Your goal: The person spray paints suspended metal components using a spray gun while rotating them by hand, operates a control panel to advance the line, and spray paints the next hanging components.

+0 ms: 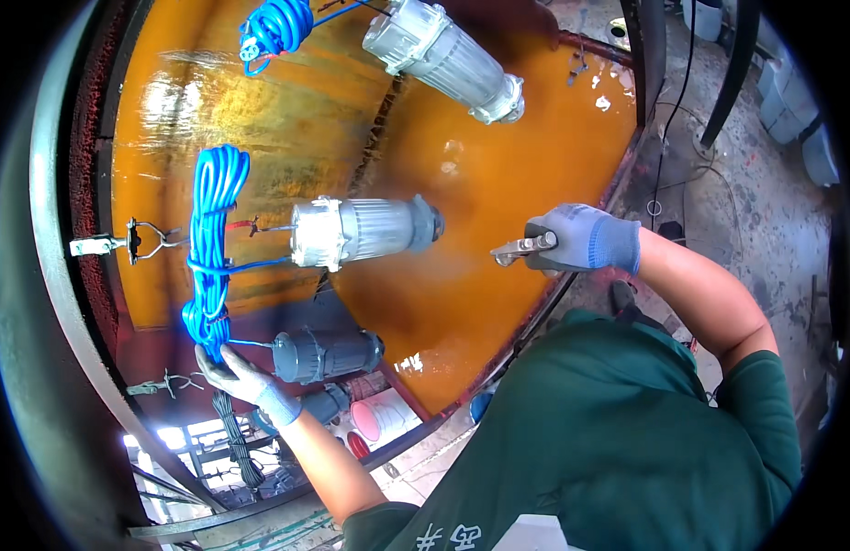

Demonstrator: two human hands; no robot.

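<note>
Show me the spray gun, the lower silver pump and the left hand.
Spray gun [520, 247]: head view, on its metal front part.
Lower silver pump [361, 230]: head view, on the middle of its body.
Left hand [243, 378]: head view, on the gloved back.

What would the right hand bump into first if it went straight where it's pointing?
Probably the middle silver cylinder, grey end first: the right hand and its metal spray gun point roughly that way. Depth is unclear, so they might slip past it.
</note>
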